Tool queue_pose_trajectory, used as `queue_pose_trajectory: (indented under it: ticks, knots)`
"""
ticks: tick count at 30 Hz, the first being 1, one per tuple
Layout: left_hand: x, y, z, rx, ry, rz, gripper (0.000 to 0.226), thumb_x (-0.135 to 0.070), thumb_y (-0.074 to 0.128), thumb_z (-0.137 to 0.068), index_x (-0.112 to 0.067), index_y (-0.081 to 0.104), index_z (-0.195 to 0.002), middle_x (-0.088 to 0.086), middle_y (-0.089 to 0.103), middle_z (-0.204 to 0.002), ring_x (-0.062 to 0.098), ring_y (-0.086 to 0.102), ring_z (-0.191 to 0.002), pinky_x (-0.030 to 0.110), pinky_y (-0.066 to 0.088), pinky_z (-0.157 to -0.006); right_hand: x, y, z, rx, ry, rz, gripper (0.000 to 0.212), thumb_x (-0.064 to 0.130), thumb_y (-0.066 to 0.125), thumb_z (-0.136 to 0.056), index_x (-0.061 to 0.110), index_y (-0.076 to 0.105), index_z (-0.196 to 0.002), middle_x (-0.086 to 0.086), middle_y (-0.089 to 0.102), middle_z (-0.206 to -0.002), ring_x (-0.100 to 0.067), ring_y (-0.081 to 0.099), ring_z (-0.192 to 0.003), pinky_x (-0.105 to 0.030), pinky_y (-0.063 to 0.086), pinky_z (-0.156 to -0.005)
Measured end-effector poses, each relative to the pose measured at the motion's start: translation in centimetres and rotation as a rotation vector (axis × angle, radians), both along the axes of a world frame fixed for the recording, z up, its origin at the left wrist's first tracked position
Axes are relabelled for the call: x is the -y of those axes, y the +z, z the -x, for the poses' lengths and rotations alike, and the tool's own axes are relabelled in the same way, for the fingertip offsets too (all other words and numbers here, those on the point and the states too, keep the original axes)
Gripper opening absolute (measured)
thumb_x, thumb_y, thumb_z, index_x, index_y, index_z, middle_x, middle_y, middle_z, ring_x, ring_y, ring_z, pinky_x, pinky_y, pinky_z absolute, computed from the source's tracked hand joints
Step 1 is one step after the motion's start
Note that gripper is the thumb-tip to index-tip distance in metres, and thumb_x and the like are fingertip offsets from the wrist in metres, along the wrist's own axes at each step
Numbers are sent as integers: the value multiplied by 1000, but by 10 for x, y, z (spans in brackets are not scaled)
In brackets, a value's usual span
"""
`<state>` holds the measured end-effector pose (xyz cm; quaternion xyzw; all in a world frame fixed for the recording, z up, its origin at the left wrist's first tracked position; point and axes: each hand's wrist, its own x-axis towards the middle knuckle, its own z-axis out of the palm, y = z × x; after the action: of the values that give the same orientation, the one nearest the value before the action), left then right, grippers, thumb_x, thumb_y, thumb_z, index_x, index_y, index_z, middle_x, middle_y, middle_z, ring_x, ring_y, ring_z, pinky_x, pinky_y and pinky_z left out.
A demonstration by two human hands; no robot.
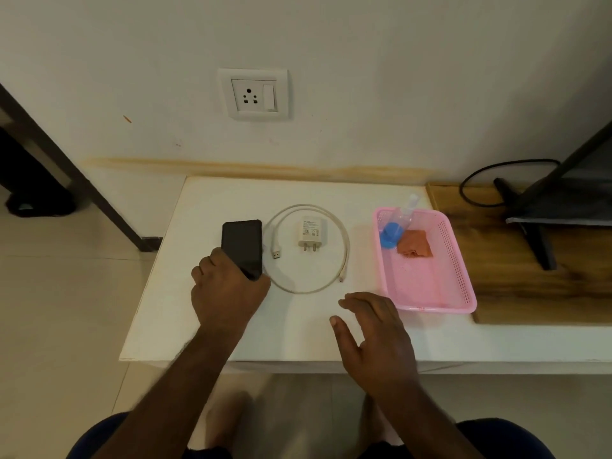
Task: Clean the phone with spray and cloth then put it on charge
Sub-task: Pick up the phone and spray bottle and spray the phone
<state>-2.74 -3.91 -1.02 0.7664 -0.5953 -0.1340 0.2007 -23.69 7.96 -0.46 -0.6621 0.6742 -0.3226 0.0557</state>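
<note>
The left hand (228,286) gripped the near end of the dark rectangular phone (242,247), fingers curled round its left edge and the thumb side at its lower right corner; whether the phone's far end touched the surface or was tilted up could not be told. The phone lay over the left part of the white flat worktop (198,313).

The right hand (374,329) was spread, fingers loosely apart and palm down, holding nothing, above the near middle of the worktop and just beside the near left corner of the pink perforated plastic tray (460,260).

Just right of the phone, a white charging cable (344,246) curved in an open loop on the worktop, with its larger metal plug close to the phone's right edge. Inside the loop lay a white two-pin charger adapter (310,234), pins pointing toward the person.

In the far end of the tray lay a clear spray bottle with blue liquid (395,226), its nozzle sticking out over the far rim, and touching it on the right was a crumpled orange cloth (415,247).

On the wall above the worktop sat a white wall socket with a switch (254,94), nothing plugged in.
</note>
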Motion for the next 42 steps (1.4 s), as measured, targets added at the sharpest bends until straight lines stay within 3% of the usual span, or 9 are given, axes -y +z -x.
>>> queue_pose_trajectory:
  ticks: [6,11,14,28,32,34,37,42]
  knots:
    - [-64,1,37,45,-123,-15,81,-60,74,-62,-14,45,-122,7,55,-109,23,54,-99,31,46,-65,2,4,3,48,-17,-3,29,42,64,-88,23,68,-109,8,67,-112,-6,57,-105,-12,38,-89]
    - [-84,-12,62,96,-143,-138,84,-68,66,-65,-18,41,-128,1,53,-119,18,53,-105,28,47,-74,1,8,7,59,-60,-1,34,43,63,-85,20,69,-107,2,69,-112,-14,62,-103,-26,50,-85]
    - [-77,-17,66,98,-131,-118,84,-69,66,-65,-17,42,-127,3,55,-118,19,53,-105,28,46,-73,1,8,12,63,-69,-7,34,43,62,-85,19,69,-107,2,69,-112,-15,63,-103,-30,53,-85]
    - [-63,-19,70,136,-139,-148,99,-87,54,-67,-18,40,-136,4,54,-133,24,53,-119,38,51,-94,2,10,14,93,-84,14,32,40,65,-84,18,69,-107,1,69,-111,-15,63,-103,-26,51,-85]
    - [-58,-2,63,117,-184,35,90,-81,57,-72,-12,46,-129,11,59,-123,29,56,-109,41,52,-84,7,26,22,123,-162,135,30,39,66,-86,17,67,-107,2,69,-109,-8,60,-102,-15,44,-86]
    - [-51,4,56,71,-269,163,80,-72,62,-77,-10,49,-126,14,61,-121,31,56,-108,42,51,-83,17,36,34,128,-206,206,32,39,65,-89,14,66,-108,-2,70,-109,-12,64,-101,-22,52,-85]
    - [-46,8,53,29,-343,222,76,-70,53,-81,-11,51,-130,13,62,-127,33,55,-115,46,51,-90,47,49,63,170,-322,71,34,41,64,-90,15,64,-111,0,70,-110,-16,66,-98,-36,59,-83]
    - [-38,5,59,55,-435,180,82,-70,45,-85,-9,49,-139,15,59,-137,35,56,-122,49,48,-98,110,43,102,292,-426,-234,43,49,67,-85,19,59,-115,1,68,-110,-19,66,-92,-40,59,-81]
